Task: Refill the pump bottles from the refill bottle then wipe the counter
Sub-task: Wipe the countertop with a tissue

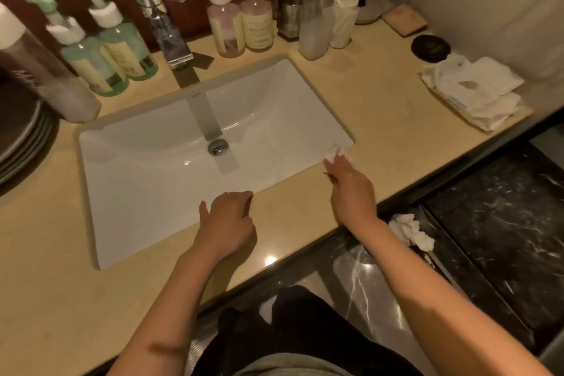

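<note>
My right hand [351,189] presses a small white tissue [338,153] onto the beige counter [381,119] at the sink's right front corner. My left hand [227,220] rests on the counter's front strip, fingers curled over the sink [146,162] rim and holding nothing. Two green pump bottles [103,49] stand left of the faucet [166,24]. Two pink pump bottles [241,18] stand right of it. A tall clear refill bottle with a white cap [319,3] stands behind the sink's right corner. Another one [39,70] stands at the far left.
A pack of white wipes [476,91] lies at the counter's right end, beside a black round lid [430,46]. A small cup, a dish and a tan pad sit at the back right. Stacked plates [21,143] are at the left edge. A crumpled tissue [412,232] lies on the dark floor below.
</note>
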A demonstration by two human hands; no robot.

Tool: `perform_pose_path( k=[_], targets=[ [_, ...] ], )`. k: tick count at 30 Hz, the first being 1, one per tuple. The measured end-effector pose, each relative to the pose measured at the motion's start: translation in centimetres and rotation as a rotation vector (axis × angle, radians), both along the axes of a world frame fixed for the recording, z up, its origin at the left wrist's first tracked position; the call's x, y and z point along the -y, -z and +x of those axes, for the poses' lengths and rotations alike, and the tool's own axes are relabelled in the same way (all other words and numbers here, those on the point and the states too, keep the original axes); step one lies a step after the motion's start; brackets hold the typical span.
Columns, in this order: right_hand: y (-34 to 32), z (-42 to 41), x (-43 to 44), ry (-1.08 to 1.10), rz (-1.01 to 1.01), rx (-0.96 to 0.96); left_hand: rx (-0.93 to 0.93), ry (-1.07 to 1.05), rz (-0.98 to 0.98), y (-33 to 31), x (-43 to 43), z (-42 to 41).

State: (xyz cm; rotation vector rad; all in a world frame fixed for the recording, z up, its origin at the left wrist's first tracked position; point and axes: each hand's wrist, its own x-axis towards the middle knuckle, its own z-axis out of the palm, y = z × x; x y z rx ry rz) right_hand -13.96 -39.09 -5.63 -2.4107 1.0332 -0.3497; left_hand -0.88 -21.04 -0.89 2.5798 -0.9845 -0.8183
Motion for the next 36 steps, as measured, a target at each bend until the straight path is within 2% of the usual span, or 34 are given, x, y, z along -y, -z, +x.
perform_pose_path(
  k=[2,8,11,14,16,21,26,28,31,34,36],
  targets=[
    [-0.1,0.6,-2.0,-0.08,-0.006,-0.012,-0.004,0.014,-0.034,-0.1,1.2,-0.5],
    [1.3,-0.7,-8.1,-0.536,0.036,-0.037,-0.07,0.057,-0.081,0.1,3.6,-0.8],
    [2.4,-3.6,-7.9,-0.648,-0.08,0.058,-0.067,0.122,-0.044,0.1,5.1,-0.4],
    [1.6,-6.5,-6.0,-0.674,-0.145,0.055,-0.041,0.212,-0.072,0.3,6.8,-0.2],
    [1.2,-8.2,-3.6,-0.575,-0.113,0.051,-0.057,0.269,-0.107,0.4,7.8,-0.4],
    [0.8,-11.4,3.6,-0.126,0.01,0.048,-0.067,0.323,-0.104,1.4,8.7,-0.6],
    [0.1,-7.6,7.4,0.247,-0.046,0.005,-0.083,0.286,-0.095,2.3,9.5,-0.8],
    [0.0,-5.3,7.2,0.287,-0.061,0.003,-0.082,0.254,-0.075,2.5,10.1,-0.8],
    [0.1,-2.6,6.9,0.142,-0.07,0.002,-0.072,0.155,-0.058,2.7,12.1,-0.3],
    [0.7,-1.6,6.6,-0.137,-0.066,-0.048,-0.082,0.06,-0.09,2.6,15.0,-0.3],
    [1.1,-2.6,6.9,-0.372,-0.132,0.032,-0.081,0.022,-0.112,2.4,17.0,-0.5]
  ],
)
